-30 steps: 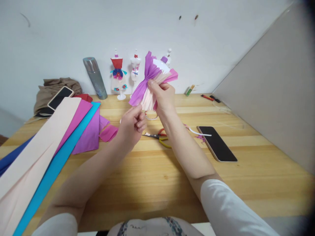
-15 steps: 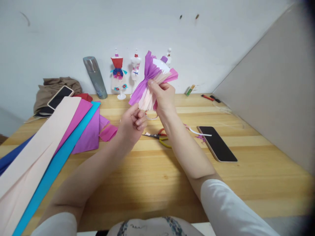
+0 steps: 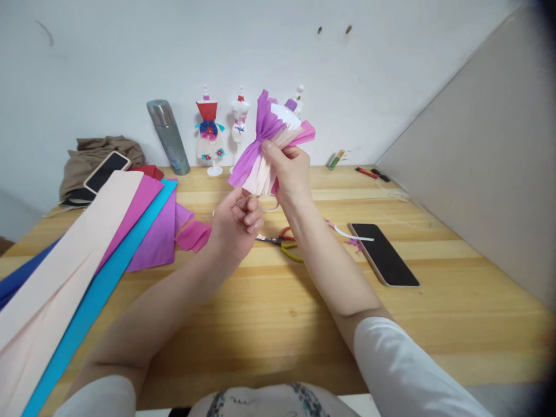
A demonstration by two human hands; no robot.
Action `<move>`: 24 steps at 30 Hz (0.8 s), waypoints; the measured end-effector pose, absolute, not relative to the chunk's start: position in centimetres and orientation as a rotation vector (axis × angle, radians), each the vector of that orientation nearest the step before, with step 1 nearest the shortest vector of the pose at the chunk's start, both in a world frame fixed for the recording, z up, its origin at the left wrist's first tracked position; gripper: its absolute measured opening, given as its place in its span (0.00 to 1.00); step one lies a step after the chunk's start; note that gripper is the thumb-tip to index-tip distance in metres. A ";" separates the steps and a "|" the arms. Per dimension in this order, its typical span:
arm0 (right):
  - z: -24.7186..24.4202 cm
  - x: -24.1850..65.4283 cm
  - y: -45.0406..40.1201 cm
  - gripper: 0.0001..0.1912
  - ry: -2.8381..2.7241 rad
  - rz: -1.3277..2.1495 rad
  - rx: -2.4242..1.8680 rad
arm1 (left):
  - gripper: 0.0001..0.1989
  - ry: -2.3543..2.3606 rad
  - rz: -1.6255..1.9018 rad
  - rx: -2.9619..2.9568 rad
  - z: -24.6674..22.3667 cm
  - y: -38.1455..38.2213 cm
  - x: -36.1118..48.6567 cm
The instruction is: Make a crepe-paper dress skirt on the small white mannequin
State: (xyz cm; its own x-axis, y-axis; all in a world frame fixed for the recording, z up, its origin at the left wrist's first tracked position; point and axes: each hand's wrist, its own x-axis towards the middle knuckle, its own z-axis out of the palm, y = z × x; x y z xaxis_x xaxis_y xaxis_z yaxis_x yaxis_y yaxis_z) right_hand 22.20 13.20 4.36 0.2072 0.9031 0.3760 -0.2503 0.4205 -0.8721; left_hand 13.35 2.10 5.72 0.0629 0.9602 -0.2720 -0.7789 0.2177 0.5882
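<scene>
My right hand pinches a mannequin dressed in gathered paper, with its thumb on the pale pink skirt beside a purple pleated piece. A bright pink piece sticks out on the right, and the white bodice shows at the top. Just below the skirt's lower edge, my left hand has its fingers curled, thumb and forefinger together at the hem. What those fingertips hold is too small to make out.
Scissors lie below the hands, a phone to the right. Paper sheets spread at the left. Behind stand a bottle, a red-topped mannequin and a white one. A second phone rests against brown cloth.
My left hand has shifted slightly right and down along the skirt's hem. My right hand and the dressed mannequin have barely moved.
</scene>
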 end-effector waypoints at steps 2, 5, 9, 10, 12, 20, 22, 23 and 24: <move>4.4 22.2 13.2 0.22 -1.064 0.924 -0.776 | 0.18 0.724 1.372 0.376 5.6 2.0 13.5; 4.4 22.3 13.2 0.22 -1.082 0.927 -0.790 | 0.15 0.784 1.462 0.504 5.2 1.8 13.8; 4.4 22.4 13.1 0.22 -1.095 0.920 -0.768 | 0.09 0.899 1.609 0.698 4.4 1.8 14.0; 4.4 22.4 13.1 0.22 -1.094 0.921 -0.759 | 0.09 0.940 1.649 0.741 4.3 1.9 14.0; 4.4 22.4 13.1 0.21 -1.086 0.932 -0.749 | 0.08 1.028 1.739 0.837 4.1 2.1 14.0; 4.3 22.4 13.5 0.20 -1.125 0.887 -0.806 | 0.08 1.193 1.898 1.183 2.6 3.2 13.5; 4.2 22.4 13.7 0.20 -1.129 0.877 -0.825 | 0.10 1.210 1.913 1.218 2.3 3.5 13.4; 4.2 22.4 13.7 0.20 -1.125 0.877 -0.828 | 0.11 1.215 1.923 1.235 2.3 3.7 13.3; 4.1 22.4 13.7 0.20 -1.121 0.878 -0.826 | 0.12 1.216 1.933 1.252 2.4 3.8 13.2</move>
State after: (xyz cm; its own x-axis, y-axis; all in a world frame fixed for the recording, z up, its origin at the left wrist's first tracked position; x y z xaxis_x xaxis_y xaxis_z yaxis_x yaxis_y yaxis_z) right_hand 22.36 13.70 4.14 0.1951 0.8995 0.3910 -0.1644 0.4230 -0.8911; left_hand 13.24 3.82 2.36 -0.4297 0.7971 0.4242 0.0373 -0.4537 0.8904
